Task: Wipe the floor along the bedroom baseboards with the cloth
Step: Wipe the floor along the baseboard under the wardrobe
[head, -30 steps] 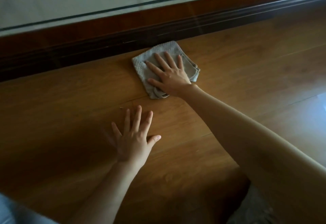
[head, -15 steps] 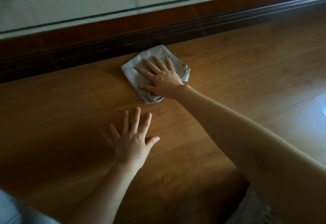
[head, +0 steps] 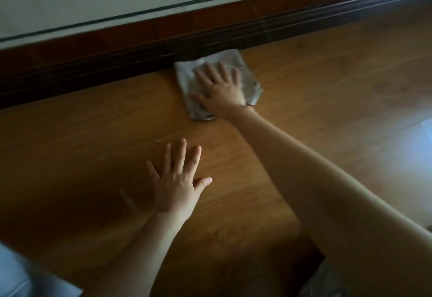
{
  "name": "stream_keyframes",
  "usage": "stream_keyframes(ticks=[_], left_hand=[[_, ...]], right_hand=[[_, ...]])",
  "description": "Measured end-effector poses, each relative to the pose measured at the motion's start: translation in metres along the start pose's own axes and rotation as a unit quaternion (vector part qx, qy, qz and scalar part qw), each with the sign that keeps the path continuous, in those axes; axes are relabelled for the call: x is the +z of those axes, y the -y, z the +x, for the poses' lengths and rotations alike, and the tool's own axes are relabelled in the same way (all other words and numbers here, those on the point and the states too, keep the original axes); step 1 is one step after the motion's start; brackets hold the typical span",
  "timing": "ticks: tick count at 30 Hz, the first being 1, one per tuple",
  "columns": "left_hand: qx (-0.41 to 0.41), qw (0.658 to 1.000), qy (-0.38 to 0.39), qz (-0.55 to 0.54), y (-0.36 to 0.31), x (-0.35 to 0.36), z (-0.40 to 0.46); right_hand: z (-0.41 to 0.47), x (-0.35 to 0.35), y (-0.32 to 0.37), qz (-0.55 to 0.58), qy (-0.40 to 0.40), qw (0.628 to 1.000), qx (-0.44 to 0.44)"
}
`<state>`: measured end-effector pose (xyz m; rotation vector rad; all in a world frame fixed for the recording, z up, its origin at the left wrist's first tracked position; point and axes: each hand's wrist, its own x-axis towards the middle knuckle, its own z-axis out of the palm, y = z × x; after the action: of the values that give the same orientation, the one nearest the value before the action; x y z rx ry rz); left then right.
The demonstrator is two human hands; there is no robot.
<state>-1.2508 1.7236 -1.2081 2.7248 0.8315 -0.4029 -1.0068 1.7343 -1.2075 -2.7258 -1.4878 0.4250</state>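
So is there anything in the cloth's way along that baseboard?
Nothing visible. The right hand presses flat on the cloth, whose far edge meets the baseboard. The floor strip along it looks bare both ways. The left hand and a small speck lie nearer the person, off that strip.

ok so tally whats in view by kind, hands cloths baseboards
hands: 2, the left hand flat on the floor, the right hand flat on the cloth
cloths: 1, the grey cloth beside the baseboard
baseboards: 1, the dark baseboard
total: 4
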Motion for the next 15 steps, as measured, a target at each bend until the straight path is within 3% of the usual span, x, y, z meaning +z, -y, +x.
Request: stream_keyframes(ticks=[3,6,11,13,15], left_hand=[[-0.003,1.000,0.002,0.001,-0.001,-0.001,0.000],[0.008,1.000,0.000,-0.010,0.000,-0.001,0.000],[0.016,1.000,-0.006,-0.007,0.001,0.001,0.001],[0.017,1.000,-0.006,-0.006,0.002,0.002,0.001],[0.017,1.000,-0.001,-0.007,0.002,0.003,0.001]], right_hand=[[0.014,0.001,0.048,-0.027,0.019,0.996,-0.077],[0.008,-0.001,0.004,-0.042,0.013,0.994,-0.096],[-0.015,-0.018,-0.128,0.005,-0.010,0.994,0.112],[-0.015,-0.020,-0.141,-0.002,-0.002,0.986,0.165],[-0.008,-0.017,-0.117,-0.008,-0.004,0.988,0.154]])
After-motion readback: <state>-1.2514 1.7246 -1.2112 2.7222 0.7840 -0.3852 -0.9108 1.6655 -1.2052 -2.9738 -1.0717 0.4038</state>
